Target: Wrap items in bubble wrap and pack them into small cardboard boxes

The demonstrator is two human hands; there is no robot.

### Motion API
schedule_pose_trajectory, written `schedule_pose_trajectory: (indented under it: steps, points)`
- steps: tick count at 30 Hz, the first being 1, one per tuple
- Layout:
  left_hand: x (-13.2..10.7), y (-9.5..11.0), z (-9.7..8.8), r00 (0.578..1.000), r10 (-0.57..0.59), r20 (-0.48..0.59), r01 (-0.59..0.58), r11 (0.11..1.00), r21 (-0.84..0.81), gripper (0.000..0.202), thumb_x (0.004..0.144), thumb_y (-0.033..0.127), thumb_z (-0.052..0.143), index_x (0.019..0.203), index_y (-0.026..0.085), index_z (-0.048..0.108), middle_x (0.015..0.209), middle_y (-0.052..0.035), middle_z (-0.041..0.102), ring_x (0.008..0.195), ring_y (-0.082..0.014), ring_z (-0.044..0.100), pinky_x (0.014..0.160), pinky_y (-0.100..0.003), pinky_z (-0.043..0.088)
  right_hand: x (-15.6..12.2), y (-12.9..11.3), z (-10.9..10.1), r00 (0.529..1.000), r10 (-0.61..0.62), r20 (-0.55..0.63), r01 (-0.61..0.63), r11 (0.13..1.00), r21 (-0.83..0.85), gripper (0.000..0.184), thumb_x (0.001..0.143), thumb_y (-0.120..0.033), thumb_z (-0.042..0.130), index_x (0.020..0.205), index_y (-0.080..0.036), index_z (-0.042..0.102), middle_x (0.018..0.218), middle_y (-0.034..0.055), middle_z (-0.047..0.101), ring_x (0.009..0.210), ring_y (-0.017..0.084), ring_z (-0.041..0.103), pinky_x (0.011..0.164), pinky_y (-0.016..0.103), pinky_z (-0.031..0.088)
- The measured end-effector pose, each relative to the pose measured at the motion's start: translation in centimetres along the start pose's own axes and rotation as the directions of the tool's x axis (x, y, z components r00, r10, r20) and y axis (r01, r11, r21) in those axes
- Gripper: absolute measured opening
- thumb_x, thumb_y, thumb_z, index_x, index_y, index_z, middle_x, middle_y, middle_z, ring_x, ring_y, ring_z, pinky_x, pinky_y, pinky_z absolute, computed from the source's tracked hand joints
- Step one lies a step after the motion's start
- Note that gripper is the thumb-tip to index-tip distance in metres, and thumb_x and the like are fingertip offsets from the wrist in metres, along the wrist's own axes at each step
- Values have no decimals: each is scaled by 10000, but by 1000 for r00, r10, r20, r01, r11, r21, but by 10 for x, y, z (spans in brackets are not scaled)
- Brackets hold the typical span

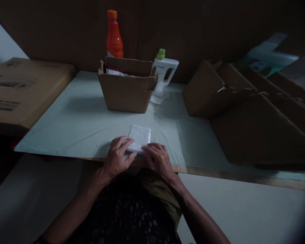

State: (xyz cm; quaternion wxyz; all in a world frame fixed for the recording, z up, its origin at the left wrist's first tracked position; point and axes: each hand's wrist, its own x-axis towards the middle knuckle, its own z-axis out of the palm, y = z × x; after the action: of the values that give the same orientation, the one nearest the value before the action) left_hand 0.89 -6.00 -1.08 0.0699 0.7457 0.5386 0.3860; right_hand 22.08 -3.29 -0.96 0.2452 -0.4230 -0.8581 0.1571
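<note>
A small, flat, square packet of bubble wrap (pixel 140 135) lies near the front edge of the cloth-covered table; what is inside it cannot be made out. My left hand (pixel 119 155) grips its left side, with thumb and fingers at the near left corner. At the near right corner, my right hand (pixel 158 156) has its fingers curled over the wrap, and its thumb is mostly hidden. Behind the packet stands an open cardboard box (pixel 128 91) with white and red packages showing inside.
An orange-red bottle (pixel 115 39) and a white jug (pixel 165 69) with a green cap stand at the back. Crumpled clear wrap (pixel 159 97) lies below the jug. More open cardboard boxes (pixel 264 128) fill the right side. A large closed carton (pixel 27 88) is at left.
</note>
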Motion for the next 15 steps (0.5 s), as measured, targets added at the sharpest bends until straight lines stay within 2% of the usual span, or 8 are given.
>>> schedule_pose_trajectory:
  steps: [2, 4, 6, 10, 13, 15]
  points:
    - [-8, 3, -5, 997, 60, 47, -58, 998, -38, 312, 895, 193, 600, 1205, 187, 634, 1117, -84, 708, 1065, -242, 632, 983, -414, 504, -1, 1, -3, 1000, 16, 23, -18, 996, 91, 248, 955, -225, 572, 1155, -212, 717, 1033, 93, 759, 1004, 251, 665, 905, 434, 480]
    - [-11, 3, -6, 996, 28, 88, -22, 998, -59, 311, 892, 138, 566, 1191, 177, 639, 1024, -65, 731, 972, -222, 649, 926, -395, 524, -4, 0, -7, 999, 4, 32, -8, 993, 117, 253, 952, -220, 578, 1170, -199, 706, 1036, 93, 753, 977, 240, 666, 890, 421, 493]
    - [-6, -1, -3, 992, -46, 116, 52, 997, -53, 324, 875, 118, 565, 1184, 165, 648, 965, -61, 735, 912, -217, 657, 889, -386, 536, -7, -3, -9, 1000, -21, 1, 21, 999, 49, 273, 935, -211, 594, 1189, -187, 691, 1120, 111, 734, 1029, 257, 647, 877, 421, 494]
    - [15, -11, 10, 977, -159, 143, 159, 987, 10, 324, 840, 145, 624, 1159, 167, 671, 999, -85, 732, 953, -245, 659, 927, -419, 527, -4, -5, -3, 996, -93, -16, 89, 983, -160, 357, 880, -196, 658, 1236, -192, 670, 1325, 144, 653, 1165, 311, 584, 909, 453, 467]
    - [23, -11, 12, 963, -257, 79, 259, 966, -25, 292, 853, 227, 648, 1135, 163, 678, 1001, -95, 704, 924, -239, 651, 905, -416, 527, 7, 2, 5, 999, -47, 12, 49, 986, -161, 302, 885, -176, 658, 1182, -211, 698, 1207, 112, 720, 1109, 292, 618, 890, 434, 463]
    - [18, -6, 9, 931, -365, -6, 360, 920, -154, 337, 859, 301, 651, 1161, 154, 665, 985, -89, 676, 889, -217, 641, 869, -389, 532, 15, 8, 8, 998, 49, -29, -52, 995, -80, 242, 915, -184, 628, 1137, -214, 717, 1095, 93, 758, 1026, 266, 650, 869, 414, 472]
